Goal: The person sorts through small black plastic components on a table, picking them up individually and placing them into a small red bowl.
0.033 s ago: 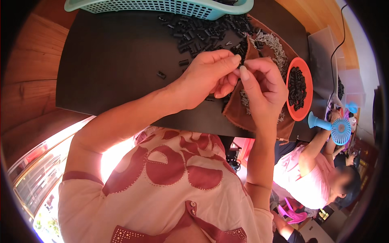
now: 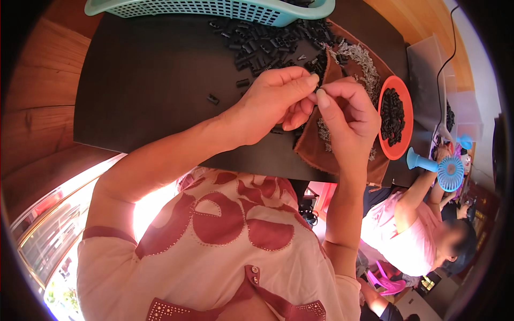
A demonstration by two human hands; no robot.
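Observation:
Above the dark table (image 2: 144, 85), my left hand (image 2: 276, 101) and my right hand (image 2: 350, 115) meet fingertip to fingertip. Each has thumb and forefinger pinched together. Something small and dark seems to be between the fingertips, mostly hidden, and I cannot make out its kind. Beyond my hands lies a loose heap of small black tubular pieces (image 2: 262, 45). Two single black pieces lie apart, nearer my left wrist. Below and beyond my right hand a brown cloth (image 2: 310, 150) carries many small silvery metal pieces (image 2: 367, 67), which look like springs.
A pale green perforated basket (image 2: 214, 12) stands at the far edge. On the right is an orange bowl (image 2: 405, 112) of black pieces, with clear plastic bins (image 2: 425, 64) past it. A blue handheld fan (image 2: 450, 174) is near another person in pink (image 2: 407, 224).

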